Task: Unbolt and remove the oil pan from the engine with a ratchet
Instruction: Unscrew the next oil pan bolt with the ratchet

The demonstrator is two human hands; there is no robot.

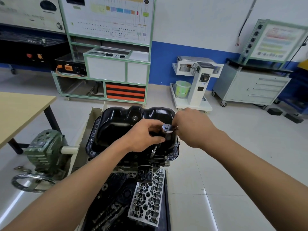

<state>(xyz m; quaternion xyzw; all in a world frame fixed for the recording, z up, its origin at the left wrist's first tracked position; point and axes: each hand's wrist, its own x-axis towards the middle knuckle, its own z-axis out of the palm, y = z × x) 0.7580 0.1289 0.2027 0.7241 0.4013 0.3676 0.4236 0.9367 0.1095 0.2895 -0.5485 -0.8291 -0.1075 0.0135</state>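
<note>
At the centre of the view, the black oil pan [116, 124] sits bolted on top of the upturned engine [131, 161], open side up towards us. Our left hand [143, 136] is curled round the dark body of the ratchet [167, 127], which hangs over the pan's three o'clock side. Our right hand [193, 129] comes in from three o'clock and its fingertips seem to pinch at the ratchet head, though we cannot tell exactly what they hold. From the ratchet a slim extension [154, 149] slants down to the flange at about five o'clock, where its lower end covers what we take to be a bolt.

We judge the slant to be the main risk. If we pull before the extension stands square, the socket could ride off the bolt and round its corners, and our knuckles could strike the pan wall. A freed bolt could also drop among the loose parts at six o'clock, around the oil filter [145, 170] and cylinder head [146, 199], and be hard to find.
</note>
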